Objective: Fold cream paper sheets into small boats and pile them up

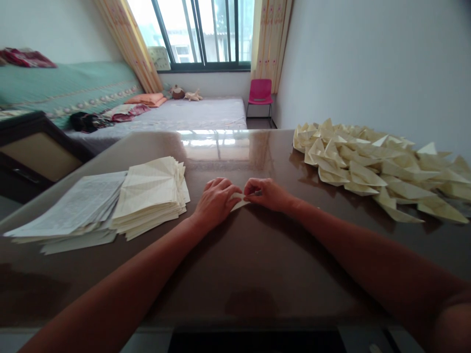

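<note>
Paper piece [240,204] being pinched

Between the fingers, the paper piece is being clamped at one end by the left hand [218,200], at the other by the right hand [267,192]. Left of the fingers, creased sheets [149,189] are being supported by the table [253,264]; right, folded paper shapes [349,162].

Both forearms reach in from the lower corners and angle toward each other, the left forearm [147,274] bare, the right forearm [360,255] bare too. The left hand [217,200] lies knuckles up, its fingers [232,190] bent and directed inward. The right hand [270,192] faces it, thumb and curled index finger brought close in a pinch. The two hands nearly meet.
</note>
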Tool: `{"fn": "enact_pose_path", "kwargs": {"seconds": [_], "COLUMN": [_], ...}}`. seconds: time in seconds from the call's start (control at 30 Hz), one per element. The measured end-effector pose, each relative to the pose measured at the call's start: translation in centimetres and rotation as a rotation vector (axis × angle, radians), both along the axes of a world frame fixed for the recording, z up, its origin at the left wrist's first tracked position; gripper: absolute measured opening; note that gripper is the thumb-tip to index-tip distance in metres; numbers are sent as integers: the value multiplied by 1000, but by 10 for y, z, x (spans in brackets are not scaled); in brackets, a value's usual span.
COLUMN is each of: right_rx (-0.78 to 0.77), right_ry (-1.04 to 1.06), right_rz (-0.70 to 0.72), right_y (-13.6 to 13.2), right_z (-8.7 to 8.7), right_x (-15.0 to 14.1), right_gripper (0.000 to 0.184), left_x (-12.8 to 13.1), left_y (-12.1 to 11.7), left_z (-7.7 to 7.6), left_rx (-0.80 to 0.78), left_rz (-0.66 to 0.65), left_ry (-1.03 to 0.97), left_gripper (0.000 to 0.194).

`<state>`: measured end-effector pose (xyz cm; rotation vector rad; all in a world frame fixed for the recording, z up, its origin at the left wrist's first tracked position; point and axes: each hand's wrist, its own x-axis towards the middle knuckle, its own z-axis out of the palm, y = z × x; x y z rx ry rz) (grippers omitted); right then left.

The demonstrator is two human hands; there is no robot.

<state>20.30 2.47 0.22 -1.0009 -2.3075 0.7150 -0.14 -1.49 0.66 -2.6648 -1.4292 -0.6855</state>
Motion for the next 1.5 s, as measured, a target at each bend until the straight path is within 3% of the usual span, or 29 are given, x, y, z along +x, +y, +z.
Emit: {"fn": "enact_pose_path", "kwargs": {"seconds": [0.1, 0.17, 0.37, 0.67, 0.83, 1.1, 1.27, 1.37, 1.5], "right_rx": [198, 248, 183, 45, 6, -125, -180, -222, -277], "right_ry": [-112, -206, -325, -212, -187, -74, -8, 45, 139], "right_rz": [-155, -227, -228, -164, -224, -252, -231, -234, -231], "right_y": [-4, -8, -14, -8, 6, 17, 18, 19, 16], "right_z": [1, 3, 7, 2, 5, 1, -5, -8, -10], "right_x": [-1, 0, -1, -2, 10, 19, 18, 17, 13], "right_gripper": [17, 19, 17, 22, 20, 22, 23, 25, 26], "left_x": [-3, -5, -6, -3, -15, -24, -24, -21, -17], "left_y": [6, 9, 11, 6, 12, 19, 20, 21, 21], "left_z": [-3, -5, -8, -6, -7, -11, -10, -12, -14], "left_rx": [-63, -102, -109, -22, 27, -237, -432, -476, -478], "left_rz": [30, 50, 45, 10, 120, 237, 175, 150, 177], "left_ry": [-72, -112, -140, -127, -194, -368, -674, -867, -933], "left_gripper": [17, 17, 18, 19, 46, 30, 25, 20, 13]}}
